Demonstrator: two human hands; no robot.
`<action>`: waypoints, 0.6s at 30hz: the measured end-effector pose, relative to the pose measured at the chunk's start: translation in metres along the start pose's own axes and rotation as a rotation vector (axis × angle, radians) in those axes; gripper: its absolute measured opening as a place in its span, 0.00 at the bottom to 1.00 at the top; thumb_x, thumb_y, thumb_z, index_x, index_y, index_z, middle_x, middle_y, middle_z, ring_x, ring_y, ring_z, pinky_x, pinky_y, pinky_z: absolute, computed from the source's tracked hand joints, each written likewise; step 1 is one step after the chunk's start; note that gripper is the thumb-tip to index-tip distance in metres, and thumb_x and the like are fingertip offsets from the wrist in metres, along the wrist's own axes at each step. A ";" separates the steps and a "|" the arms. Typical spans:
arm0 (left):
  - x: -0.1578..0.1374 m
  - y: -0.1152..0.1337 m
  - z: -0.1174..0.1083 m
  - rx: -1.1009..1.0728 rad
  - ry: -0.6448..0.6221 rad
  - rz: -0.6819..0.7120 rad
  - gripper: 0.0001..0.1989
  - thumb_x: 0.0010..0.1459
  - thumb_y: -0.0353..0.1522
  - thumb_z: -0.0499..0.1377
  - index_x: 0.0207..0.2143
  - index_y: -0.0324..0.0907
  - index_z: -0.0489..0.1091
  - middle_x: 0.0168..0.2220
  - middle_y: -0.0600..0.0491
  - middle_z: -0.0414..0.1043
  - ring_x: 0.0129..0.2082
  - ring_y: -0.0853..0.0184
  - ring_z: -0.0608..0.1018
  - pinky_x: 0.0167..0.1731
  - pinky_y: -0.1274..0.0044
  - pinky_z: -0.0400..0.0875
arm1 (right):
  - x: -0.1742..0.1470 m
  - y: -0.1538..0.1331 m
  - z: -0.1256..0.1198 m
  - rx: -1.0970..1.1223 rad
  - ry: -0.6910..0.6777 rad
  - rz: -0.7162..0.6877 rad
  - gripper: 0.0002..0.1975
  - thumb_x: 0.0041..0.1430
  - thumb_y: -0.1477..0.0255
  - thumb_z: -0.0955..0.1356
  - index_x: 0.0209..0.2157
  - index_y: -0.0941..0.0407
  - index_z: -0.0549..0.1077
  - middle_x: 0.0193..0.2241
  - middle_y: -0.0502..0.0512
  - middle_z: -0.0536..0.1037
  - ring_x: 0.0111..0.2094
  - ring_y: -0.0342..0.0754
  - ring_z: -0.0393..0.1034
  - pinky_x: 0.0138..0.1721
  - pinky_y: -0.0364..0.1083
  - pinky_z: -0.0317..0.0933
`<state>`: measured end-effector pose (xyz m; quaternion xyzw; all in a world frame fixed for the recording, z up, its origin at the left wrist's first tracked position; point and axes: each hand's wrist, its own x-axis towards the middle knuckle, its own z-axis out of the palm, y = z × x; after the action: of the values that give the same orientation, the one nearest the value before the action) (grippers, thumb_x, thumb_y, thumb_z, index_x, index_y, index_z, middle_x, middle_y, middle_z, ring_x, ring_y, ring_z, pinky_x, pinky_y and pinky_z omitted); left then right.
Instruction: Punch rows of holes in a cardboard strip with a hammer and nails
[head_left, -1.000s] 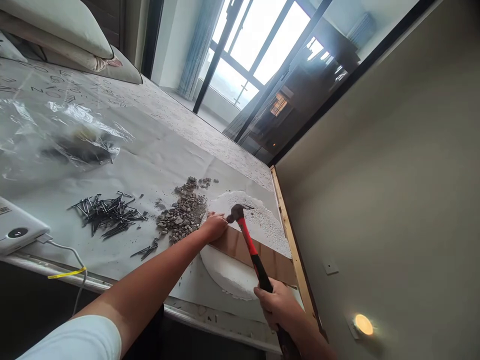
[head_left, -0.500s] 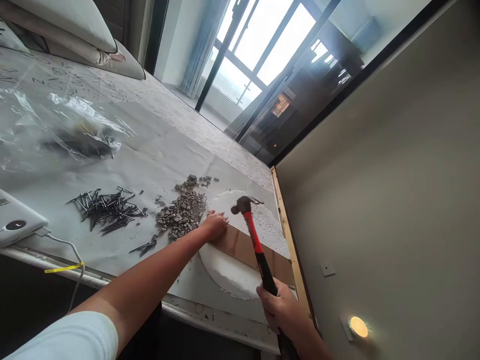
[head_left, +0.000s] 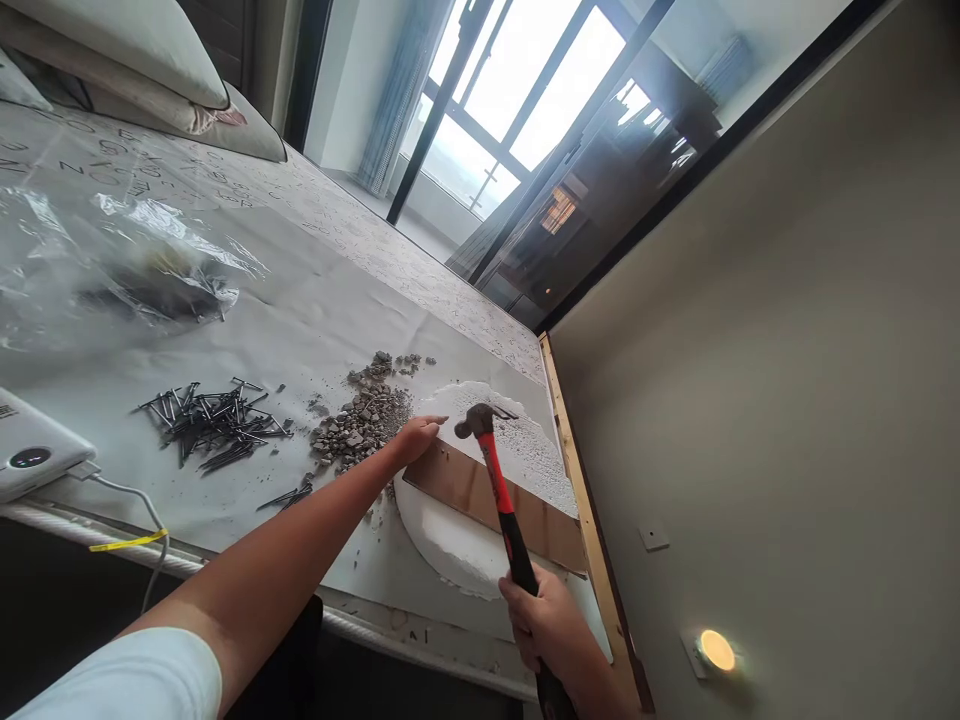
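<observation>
My right hand [head_left: 551, 625] is wrapped around the black lower handle of a claw hammer [head_left: 498, 480], its dark head up and the red part of the shaft below it. My left hand [head_left: 418, 440] is at the left end of a brown wooden board [head_left: 487, 495], its fingers around the far corner and partly hidden. A white foam-like slab [head_left: 450, 545] lies under the board, with a rough, grainy surface beyond it. Beside my left hand is a heap of grey gravel [head_left: 364, 425]. The hammer head hangs above the board, apart from it.
A pile of nails [head_left: 214, 420] and a few loose nails [head_left: 289, 495] lie to the left. Farther left are a clear plastic bag [head_left: 165, 265] and a white power bank [head_left: 41, 445] with a cable. A wooden strip [head_left: 574, 470] borders the wall on the right.
My left hand has shifted slightly left, and more of the board's left end shows. The hammer and my right hand have moved a little left and down.
</observation>
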<state>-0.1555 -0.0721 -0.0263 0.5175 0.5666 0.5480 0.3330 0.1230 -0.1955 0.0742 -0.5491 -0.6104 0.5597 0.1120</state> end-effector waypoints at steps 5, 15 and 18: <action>0.000 0.003 -0.015 -0.221 0.024 -0.052 0.26 0.50 0.37 0.49 0.47 0.33 0.72 0.49 0.42 0.73 0.49 0.58 0.74 0.50 0.67 0.67 | 0.002 0.005 0.007 -0.001 0.014 0.056 0.19 0.46 0.55 0.66 0.26 0.52 0.54 0.11 0.36 0.52 0.08 0.36 0.46 0.08 0.39 0.43; -0.049 0.019 -0.097 0.380 0.350 -0.149 0.21 0.51 0.35 0.49 0.43 0.37 0.74 0.34 0.46 0.78 0.35 0.61 0.77 0.36 0.75 0.69 | -0.009 0.032 0.020 0.146 -0.033 0.060 0.27 0.39 0.48 0.70 0.24 0.52 0.52 0.10 0.37 0.54 0.09 0.35 0.46 0.08 0.38 0.45; -0.064 0.012 -0.125 0.670 0.199 -0.228 0.14 0.48 0.35 0.53 0.31 0.39 0.76 0.29 0.46 0.77 0.34 0.60 0.77 0.36 0.75 0.68 | -0.032 0.057 0.030 0.245 -0.011 0.036 0.30 0.37 0.43 0.68 0.22 0.52 0.51 0.09 0.37 0.52 0.07 0.35 0.45 0.07 0.39 0.44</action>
<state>-0.2550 -0.1695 -0.0045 0.4754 0.7983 0.3393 0.1471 0.1437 -0.2508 0.0327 -0.5392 -0.5281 0.6350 0.1650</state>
